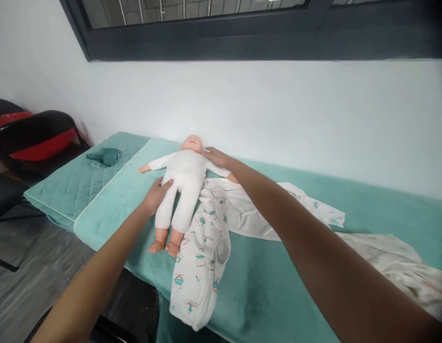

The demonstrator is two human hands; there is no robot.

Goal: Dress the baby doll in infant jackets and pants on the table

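Note:
A baby doll (187, 169) with a white cloth body lies on its back on a green massage bed, its head toward the wall. My left hand (158, 195) grips the doll's hip, the thumb on top and the fingers along its side. At the doll's other shoulder, beside the neck, my right hand (218, 157) rests with fingers stretched out. White printed baby clothing (201, 257) lies beside the doll's legs and hangs toward the front edge. Another white garment (252, 214) spreads to the right, partly hidden under my right forearm.
The green massage bed (263, 281) runs along a white wall below a dark window frame (206, 45). A quilted section with a face hole (104, 156) forms its left end. More crumpled white cloth (388, 257) lies at right. Black and red chairs (38, 138) stand at left.

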